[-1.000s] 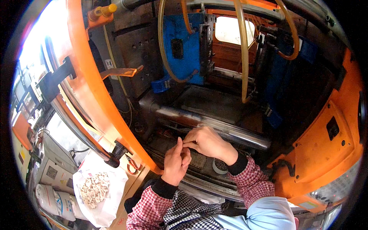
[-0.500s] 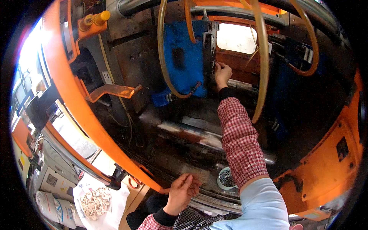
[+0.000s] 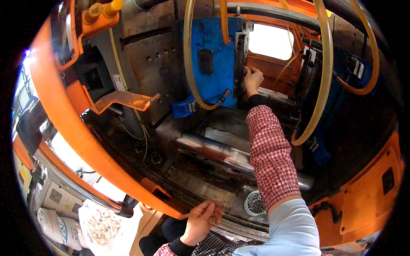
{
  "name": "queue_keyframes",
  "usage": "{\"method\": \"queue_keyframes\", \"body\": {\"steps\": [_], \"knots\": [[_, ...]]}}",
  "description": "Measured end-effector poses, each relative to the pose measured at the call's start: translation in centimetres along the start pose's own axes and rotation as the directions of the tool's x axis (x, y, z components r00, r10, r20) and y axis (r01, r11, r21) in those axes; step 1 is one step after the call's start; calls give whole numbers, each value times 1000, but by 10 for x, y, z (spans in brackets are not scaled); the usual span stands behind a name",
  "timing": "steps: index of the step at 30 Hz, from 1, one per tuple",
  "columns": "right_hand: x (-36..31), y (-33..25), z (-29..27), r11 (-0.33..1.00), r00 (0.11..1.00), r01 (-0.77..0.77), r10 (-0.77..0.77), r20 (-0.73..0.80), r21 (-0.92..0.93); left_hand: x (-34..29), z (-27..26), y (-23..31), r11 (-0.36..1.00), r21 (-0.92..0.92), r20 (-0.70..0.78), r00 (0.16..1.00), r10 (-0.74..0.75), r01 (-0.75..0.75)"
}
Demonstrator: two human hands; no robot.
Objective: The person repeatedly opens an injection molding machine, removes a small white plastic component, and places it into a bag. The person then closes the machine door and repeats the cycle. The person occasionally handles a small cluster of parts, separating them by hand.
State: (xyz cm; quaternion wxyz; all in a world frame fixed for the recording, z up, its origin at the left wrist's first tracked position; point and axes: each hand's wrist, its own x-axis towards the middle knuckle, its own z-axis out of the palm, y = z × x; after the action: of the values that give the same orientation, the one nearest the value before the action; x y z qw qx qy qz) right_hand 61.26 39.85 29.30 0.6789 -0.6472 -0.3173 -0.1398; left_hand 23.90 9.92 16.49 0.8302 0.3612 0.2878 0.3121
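Observation:
My right hand (image 3: 253,80) reaches far into the machine, at the inner face of a blue mold block (image 3: 215,64). Its fingers are bent together against the dark metal edge of that block; whatever they hold there is hidden or too small to name. Close to me, my left hand (image 3: 200,222) hovers by the lower end of the orange frame (image 3: 106,160), thumb against the fingers, and I cannot make out anything between them. Between my arms, a small pale bowl (image 3: 246,207) of tiny dark and silvery pieces rests on the machine's ledge.
Yellowish hoses (image 3: 325,72) loop down beside my right arm. A polished steel bar (image 3: 213,149) crosses below it. Another blue mold block (image 3: 337,100) stands to the right. An orange bracket (image 3: 124,101) juts in at left. A white bag (image 3: 134,222) holds beige parts at lower left.
The view has shifted slightly, so the right side's hoses and blue block show farther right. My right hand stays at the mold edge; my left hand stays near the frame, its fingers still together.

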Motion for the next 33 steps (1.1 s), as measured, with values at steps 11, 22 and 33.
{"method": "queue_keyframes", "body": {"steps": [11,22,33], "knots": [[-19,-3,-1,932,971,219,-177,163,-288,-10,4,-5,998,-9,-90,994,60,-62],[-191,-121,-187,902,435,146,-428,793,406,-7,3,8,976,-5,-134,967,215,-217],[-249,-126,-244,838,95,355,-473,876,414,0,22,13,967,-52,-33,969,247,-248]]}}
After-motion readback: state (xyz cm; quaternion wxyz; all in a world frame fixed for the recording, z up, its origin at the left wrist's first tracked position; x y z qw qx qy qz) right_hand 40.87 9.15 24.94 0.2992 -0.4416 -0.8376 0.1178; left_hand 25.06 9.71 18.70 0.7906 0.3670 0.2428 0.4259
